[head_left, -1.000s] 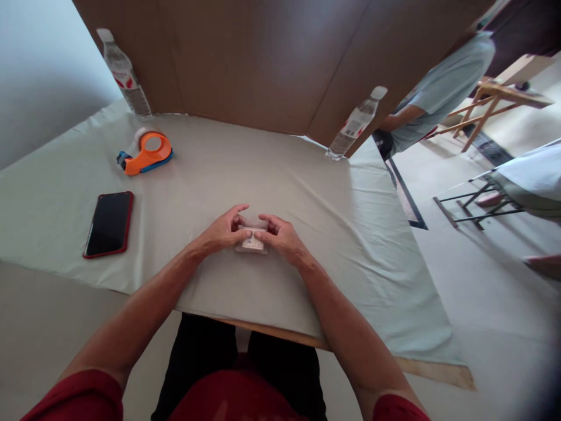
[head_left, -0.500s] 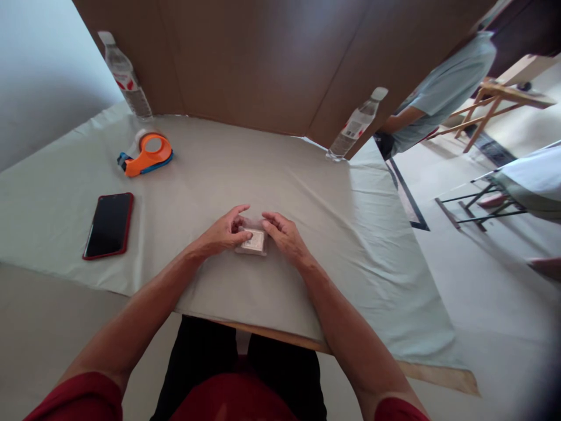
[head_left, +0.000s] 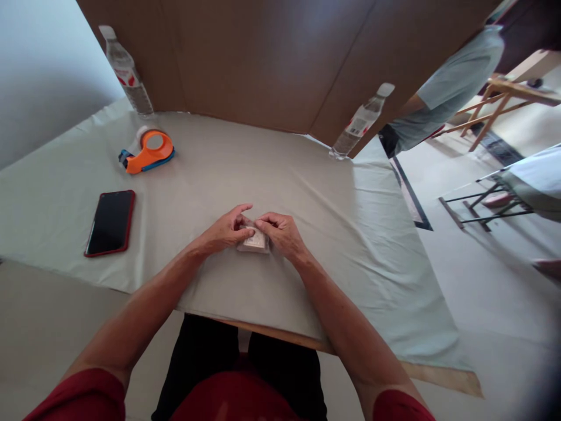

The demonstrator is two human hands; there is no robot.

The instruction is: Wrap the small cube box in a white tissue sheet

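A small, pale, squarish packet (head_left: 255, 240) in clear plastic lies on the cloth near the table's front edge. My left hand (head_left: 228, 229) grips its left side, thumb pressed on top and index finger stretched out beyond it. At the packet's far right corner, my right hand (head_left: 280, 234) is closed, with thumb and index finger pinching the clear plastic wrapping. The fingers cover part of the packet, and its print is too small to read.
On the left are a phone (head_left: 110, 223) in a red case and an orange tape dispenser (head_left: 151, 152). Two water bottles (head_left: 128, 73) (head_left: 360, 123) stand against a brown cardboard screen (head_left: 263, 64). Beyond the right edge, a person in a pale shirt (head_left: 460, 82) is partly visible.
My right hand has moved slightly left and closed its fingertips on the plastic at the packet's far side. My left hand keeps its hold. The view has shifted a little.
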